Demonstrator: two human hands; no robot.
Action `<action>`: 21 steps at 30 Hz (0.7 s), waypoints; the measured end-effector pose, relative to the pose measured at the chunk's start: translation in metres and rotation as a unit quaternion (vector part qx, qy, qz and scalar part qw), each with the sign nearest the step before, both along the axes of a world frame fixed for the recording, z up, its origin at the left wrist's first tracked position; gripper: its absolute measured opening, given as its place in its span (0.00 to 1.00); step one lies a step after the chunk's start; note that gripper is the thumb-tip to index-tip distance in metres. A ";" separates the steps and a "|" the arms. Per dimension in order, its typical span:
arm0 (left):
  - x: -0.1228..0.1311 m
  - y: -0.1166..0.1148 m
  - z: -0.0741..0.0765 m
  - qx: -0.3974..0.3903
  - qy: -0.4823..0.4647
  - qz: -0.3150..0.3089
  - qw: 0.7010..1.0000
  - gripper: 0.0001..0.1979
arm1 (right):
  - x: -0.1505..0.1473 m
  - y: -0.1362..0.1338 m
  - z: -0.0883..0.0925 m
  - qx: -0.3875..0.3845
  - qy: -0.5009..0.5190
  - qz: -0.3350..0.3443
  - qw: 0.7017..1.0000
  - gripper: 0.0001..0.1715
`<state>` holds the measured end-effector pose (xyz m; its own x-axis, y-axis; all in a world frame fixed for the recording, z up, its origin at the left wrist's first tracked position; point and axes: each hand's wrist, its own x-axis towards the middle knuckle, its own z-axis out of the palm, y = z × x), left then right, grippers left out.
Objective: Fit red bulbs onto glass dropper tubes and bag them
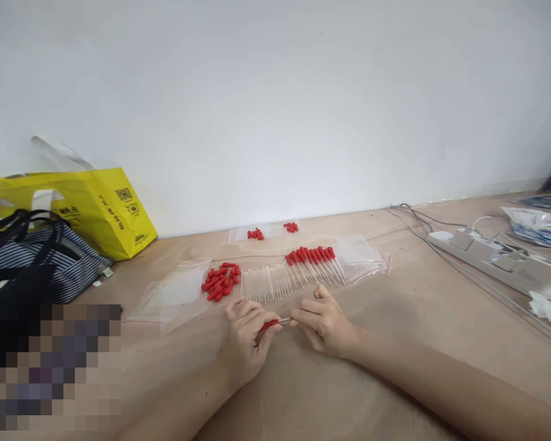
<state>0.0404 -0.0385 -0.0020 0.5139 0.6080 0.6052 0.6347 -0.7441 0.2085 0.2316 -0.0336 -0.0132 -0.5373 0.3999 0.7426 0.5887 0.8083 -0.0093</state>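
My left hand (250, 334) pinches a red rubber bulb (269, 325) between thumb and fingers. From the bulb's end a clear glass dropper tube (284, 321) runs to my right hand (321, 321), whose fingertips are closed on it. Bulb and tube meet in line, but how far the tube sits inside the bulb I cannot tell. Just beyond my hands lies a row of bare clear tubes (266, 283). To its right several droppers with red bulbs (314, 257) lie side by side. A pile of loose red bulbs (220, 282) rests left of the row.
Clear zip bags (179, 288) lie on the left, with another bag (358, 254) on the right. Further back are small red bulbs (256, 234) on plastic. A yellow bag (96, 211) and striped bag (80, 269) stand left; a power strip (491, 257) with cables lies right.
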 end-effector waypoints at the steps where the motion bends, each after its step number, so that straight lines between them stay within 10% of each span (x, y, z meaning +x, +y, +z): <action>1: 0.001 0.000 0.000 0.001 -0.003 -0.002 1.000 0.06 | -0.002 -0.001 0.000 -0.014 0.004 0.006 1.000 0.12; 21: -0.011 0.012 0.000 -0.021 0.022 0.004 1.000 0.05 | 0.014 0.018 -0.003 -0.193 0.018 0.070 0.978 0.13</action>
